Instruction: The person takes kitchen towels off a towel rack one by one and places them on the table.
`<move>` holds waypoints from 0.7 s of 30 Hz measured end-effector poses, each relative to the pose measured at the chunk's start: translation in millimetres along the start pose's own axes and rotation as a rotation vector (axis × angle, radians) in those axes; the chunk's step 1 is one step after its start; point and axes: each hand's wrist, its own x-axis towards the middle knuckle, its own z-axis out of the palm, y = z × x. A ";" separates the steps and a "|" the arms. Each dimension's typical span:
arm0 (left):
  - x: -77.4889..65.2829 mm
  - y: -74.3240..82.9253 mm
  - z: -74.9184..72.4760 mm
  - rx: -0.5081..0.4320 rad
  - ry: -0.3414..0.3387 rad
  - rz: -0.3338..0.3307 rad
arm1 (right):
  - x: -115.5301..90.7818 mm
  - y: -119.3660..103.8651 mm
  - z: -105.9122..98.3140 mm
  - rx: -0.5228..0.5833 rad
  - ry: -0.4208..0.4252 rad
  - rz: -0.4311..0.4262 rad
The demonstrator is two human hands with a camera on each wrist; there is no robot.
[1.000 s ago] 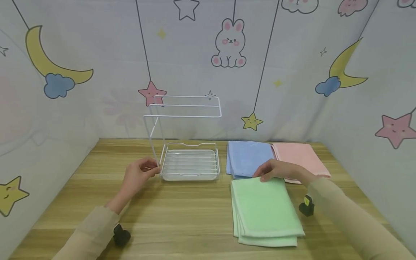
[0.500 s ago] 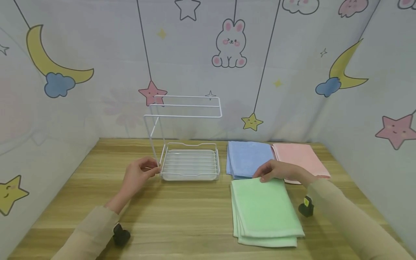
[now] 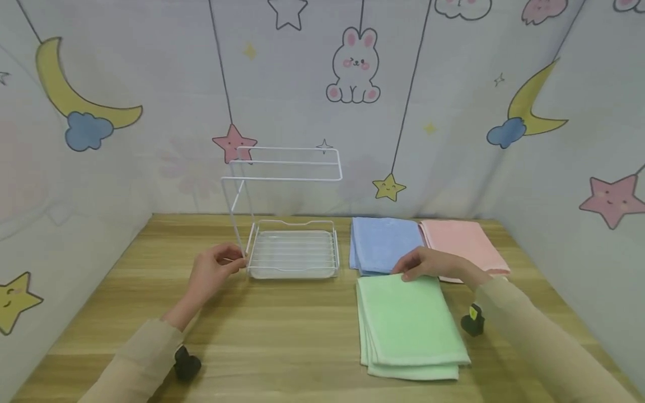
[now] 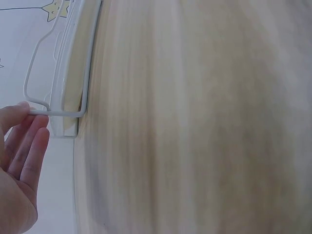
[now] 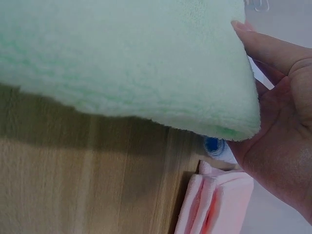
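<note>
My left hand (image 3: 218, 272) pinches the lower left corner of a white wire rack (image 3: 282, 179), thumb against fingertips on the wire. The rack has an upright left side, rails reaching right at the top, and a low basket over a white tray (image 3: 292, 273). In the left wrist view, thumb and fingers meet on the rack's wire (image 4: 63, 113). At right, my right hand (image 3: 434, 263) pinches the far edge of a folded green towel (image 3: 413, 324), thumb on top and fingers behind. The right wrist view shows the green towel (image 5: 126, 58) raised over the table at its folded edge.
A folded blue towel (image 3: 385, 240) lies behind the green one, and a folded pink towel (image 3: 463, 246) is to its right. The wooden table (image 3: 282, 336) meets a printed cloth backdrop (image 3: 297, 84) at the back and on both sides.
</note>
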 end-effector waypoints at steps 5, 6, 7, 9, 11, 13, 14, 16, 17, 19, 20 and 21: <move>1.3 -1.8 0.0 0.008 0.012 0.001 | 1.6 -1.4 -0.3 -0.023 0.008 0.013; 2.0 -1.8 -0.3 0.005 0.013 0.001 | 2.2 -1.6 -0.6 -0.023 0.009 0.016; 2.6 -1.7 -0.6 0.007 0.014 -0.001 | 2.6 -2.6 -1.1 -0.026 0.011 0.025; 4.0 -0.6 -1.6 0.008 0.015 -0.002 | 3.5 -3.8 -2.2 -0.029 0.012 0.030; 5.3 -0.2 -2.8 0.011 0.015 0.006 | 4.2 -4.7 -3.3 -0.035 0.013 0.030; 5.9 0.1 -3.6 0.015 0.014 0.020 | 4.9 -5.2 -4.2 -0.036 0.011 0.034; 6.0 0.1 -3.8 0.011 0.012 0.028 | 5.1 -4.8 -4.4 -0.039 0.008 0.028; 5.4 -0.2 -3.8 0.006 0.007 0.039 | 5.1 -3.8 -4.0 -0.040 0.000 0.027; 5.2 -0.6 -3.4 -0.001 0.007 0.040 | 4.9 -3.2 -3.4 -0.042 -0.003 0.029; 4.8 -1.0 -2.0 -0.020 0.008 0.039 | 4.5 -1.5 -2.1 -0.042 -0.002 0.041; 4.6 -1.2 -1.3 -0.027 0.008 0.035 | 4.2 -0.7 -1.3 -0.040 -0.001 0.045; 4.2 -1.3 -0.6 -0.029 0.005 0.033 | 4.2 0.5 -0.6 -0.037 0.002 0.052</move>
